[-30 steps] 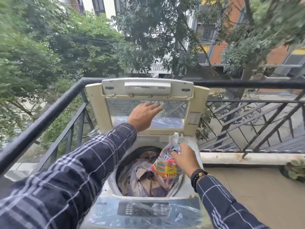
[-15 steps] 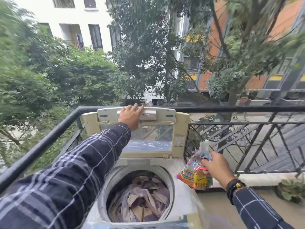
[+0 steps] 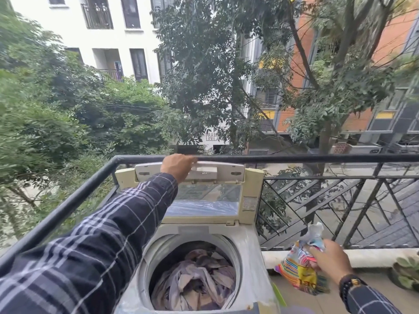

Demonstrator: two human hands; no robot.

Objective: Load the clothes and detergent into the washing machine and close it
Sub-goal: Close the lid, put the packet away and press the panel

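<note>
A top-loading washing machine (image 3: pixel 251 264) stands on a balcony with its cream lid (image 3: pixel 251 193) raised upright against the railing. Crumpled purple and grey clothes (image 3: pixel 197 279) fill the drum. My left hand (image 3: pixel 176 165) grips the lid's top edge by the handle. To the right of the machine, off its side, my right hand (image 3: pixel 331 260) holds a colourful striped detergent packet (image 3: pixel 299 273) with a torn white top.
A black metal railing (image 3: pixel 317 158) runs behind the machine and along the left side. A low white ledge (image 3: pixel 367 257) lies under the right railing, with a potted plant (image 3: pixel 407 274) at the far right. Trees and buildings lie beyond.
My left hand moved up from the lid's window to its top edge. My right hand carried the detergent packet from over the drum out to the right of the machine.
</note>
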